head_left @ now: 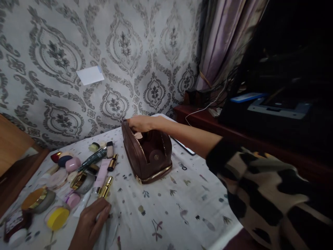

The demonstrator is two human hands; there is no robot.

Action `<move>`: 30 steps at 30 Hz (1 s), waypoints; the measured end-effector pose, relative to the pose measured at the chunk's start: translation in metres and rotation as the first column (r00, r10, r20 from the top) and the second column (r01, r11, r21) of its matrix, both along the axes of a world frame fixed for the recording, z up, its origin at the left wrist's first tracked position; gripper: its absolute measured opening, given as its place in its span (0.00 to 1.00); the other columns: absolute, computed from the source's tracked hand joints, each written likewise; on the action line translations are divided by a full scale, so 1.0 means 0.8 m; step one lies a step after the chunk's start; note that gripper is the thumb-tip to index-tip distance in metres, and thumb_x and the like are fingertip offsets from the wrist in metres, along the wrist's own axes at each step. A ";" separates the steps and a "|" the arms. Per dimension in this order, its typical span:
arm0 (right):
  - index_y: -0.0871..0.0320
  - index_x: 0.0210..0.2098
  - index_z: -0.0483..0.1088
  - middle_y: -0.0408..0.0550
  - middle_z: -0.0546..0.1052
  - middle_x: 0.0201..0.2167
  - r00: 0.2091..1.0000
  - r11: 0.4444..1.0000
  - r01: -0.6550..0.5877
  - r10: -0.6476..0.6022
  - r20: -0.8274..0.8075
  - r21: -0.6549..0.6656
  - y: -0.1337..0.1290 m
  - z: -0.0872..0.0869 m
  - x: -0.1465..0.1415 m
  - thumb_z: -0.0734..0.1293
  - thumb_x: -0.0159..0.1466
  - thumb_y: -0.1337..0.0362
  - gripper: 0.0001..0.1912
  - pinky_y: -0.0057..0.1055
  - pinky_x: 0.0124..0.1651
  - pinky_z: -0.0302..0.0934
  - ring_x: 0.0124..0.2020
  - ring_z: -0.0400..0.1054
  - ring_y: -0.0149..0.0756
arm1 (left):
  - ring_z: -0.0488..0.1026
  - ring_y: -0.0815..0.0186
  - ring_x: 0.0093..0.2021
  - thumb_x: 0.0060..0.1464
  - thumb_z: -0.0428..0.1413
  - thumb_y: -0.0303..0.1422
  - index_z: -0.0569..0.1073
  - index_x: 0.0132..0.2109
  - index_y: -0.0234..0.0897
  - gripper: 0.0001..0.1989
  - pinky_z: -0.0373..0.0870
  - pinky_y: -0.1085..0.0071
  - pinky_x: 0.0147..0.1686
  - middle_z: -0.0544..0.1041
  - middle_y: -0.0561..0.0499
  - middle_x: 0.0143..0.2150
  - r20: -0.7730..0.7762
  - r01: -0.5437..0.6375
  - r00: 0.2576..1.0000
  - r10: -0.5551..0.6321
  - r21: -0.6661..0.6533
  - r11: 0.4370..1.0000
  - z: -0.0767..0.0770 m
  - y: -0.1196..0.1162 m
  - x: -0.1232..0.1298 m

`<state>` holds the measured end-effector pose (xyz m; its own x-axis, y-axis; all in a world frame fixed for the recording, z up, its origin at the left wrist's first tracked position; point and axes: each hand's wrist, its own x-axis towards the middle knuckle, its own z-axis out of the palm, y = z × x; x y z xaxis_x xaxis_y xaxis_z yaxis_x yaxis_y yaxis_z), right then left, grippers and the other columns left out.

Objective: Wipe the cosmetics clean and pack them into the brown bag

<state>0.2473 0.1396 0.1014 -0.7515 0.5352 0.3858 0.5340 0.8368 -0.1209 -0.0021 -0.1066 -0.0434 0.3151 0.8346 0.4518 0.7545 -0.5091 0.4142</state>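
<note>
A brown makeup bag (153, 166) stands unzipped on the patterned cloth, its gold zip edges spread apart. My right hand (142, 124) reaches across to the bag's far left rim and is closed at that edge; the fingertips are mostly hidden. Something pale shows inside the bag, under this hand. My left hand (91, 219) rests at the near edge of the cosmetics with its fingers curled. What it holds, if anything, is hard to see. Just beyond its fingers lie a gold tube (106, 187) and a pink squeeze tube (101, 173).
Several jars and bottles crowd the left side, among them a yellow-lidded jar (57, 218), a dark green tube (92, 159) and a small bottle (110, 149). A flat device (186, 147) lies behind the bag. A dark red cabinet (197, 119) with cables borders the right.
</note>
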 end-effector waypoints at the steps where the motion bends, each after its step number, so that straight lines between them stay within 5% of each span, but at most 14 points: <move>1: 0.61 0.28 0.75 0.46 0.77 0.27 0.998 1.000 -0.028 0.028 0.058 -0.011 -0.006 0.008 0.011 0.68 0.63 0.70 0.07 0.29 0.38 0.63 0.31 0.70 0.33 | 0.71 0.70 0.24 0.66 0.47 0.32 0.67 0.27 0.39 0.17 0.67 0.78 0.26 0.70 0.55 0.23 0.000 -0.003 1.000 0.003 0.003 1.000 0.002 0.000 0.002; 4: 0.60 0.37 0.76 0.48 0.78 0.33 0.976 0.995 0.084 -0.071 -0.208 0.056 -0.035 0.007 0.048 0.63 0.68 0.65 0.09 0.34 0.44 0.63 0.37 0.71 0.38 | 0.70 0.71 0.22 0.66 0.48 0.32 0.66 0.26 0.39 0.17 0.66 0.79 0.24 0.70 0.56 0.22 0.031 -0.008 1.000 0.006 0.048 0.999 0.008 -0.001 0.009; 7: 0.58 0.55 0.68 0.57 0.72 0.54 0.784 0.963 0.265 -0.181 -0.594 0.056 -0.070 -0.036 0.075 0.65 0.66 0.58 0.20 0.44 0.58 0.61 0.56 0.66 0.47 | 0.72 0.70 0.23 0.66 0.49 0.34 0.68 0.28 0.39 0.16 0.68 0.79 0.25 0.72 0.55 0.23 0.055 0.000 0.998 -0.005 0.087 0.996 0.012 0.000 0.013; 11: 0.61 0.62 0.61 0.62 0.68 0.60 0.560 0.883 0.321 -0.468 -0.684 -0.342 -0.102 -0.111 0.083 0.69 0.61 0.49 0.35 0.52 0.61 0.59 0.61 0.64 0.54 | 0.71 0.70 0.23 0.65 0.49 0.32 0.66 0.27 0.39 0.16 0.67 0.79 0.26 0.70 0.55 0.22 0.053 0.016 0.998 -0.018 0.042 0.999 0.011 0.001 0.012; 13: 0.60 0.61 0.62 0.60 0.71 0.58 0.505 0.840 0.302 -0.542 -0.671 -0.451 -0.109 -0.134 0.081 0.68 0.60 0.51 0.34 0.52 0.62 0.59 0.59 0.66 0.53 | 0.70 0.71 0.23 0.65 0.49 0.32 0.66 0.27 0.39 0.16 0.66 0.79 0.25 0.69 0.56 0.22 0.068 0.010 0.998 -0.012 0.030 1.000 0.009 0.001 0.012; 17: 0.60 0.55 0.67 0.53 0.79 0.46 0.569 0.868 0.234 -0.488 -0.662 -0.438 -0.112 -0.140 0.079 0.62 0.54 0.67 0.28 0.46 0.55 0.66 0.48 0.73 0.48 | 0.70 0.71 0.23 0.65 0.49 0.32 0.65 0.26 0.38 0.16 0.66 0.78 0.25 0.70 0.55 0.23 0.086 -0.007 0.996 0.005 0.016 1.000 0.009 0.002 0.014; 22: 0.59 0.51 0.70 0.50 0.80 0.43 0.664 0.909 0.141 -0.381 -0.644 -0.392 -0.105 -0.131 0.087 0.60 0.50 0.70 0.28 0.41 0.52 0.68 0.46 0.73 0.46 | 0.67 0.71 0.22 0.65 0.48 0.34 0.64 0.25 0.38 0.19 0.64 0.77 0.25 0.68 0.55 0.22 0.093 -0.022 0.995 0.024 -0.023 1.000 0.011 0.001 0.015; 30: 0.56 0.54 0.69 0.53 0.77 0.50 0.585 0.904 0.262 -0.426 -0.690 -0.337 -0.094 -0.150 0.095 0.68 0.55 0.64 0.26 0.50 0.58 0.65 0.52 0.72 0.50 | 0.68 0.68 0.26 0.67 0.47 0.37 0.67 0.27 0.37 0.19 0.63 0.73 0.30 0.70 0.53 0.24 0.114 -0.059 0.991 0.074 -0.133 0.989 0.007 -0.001 0.013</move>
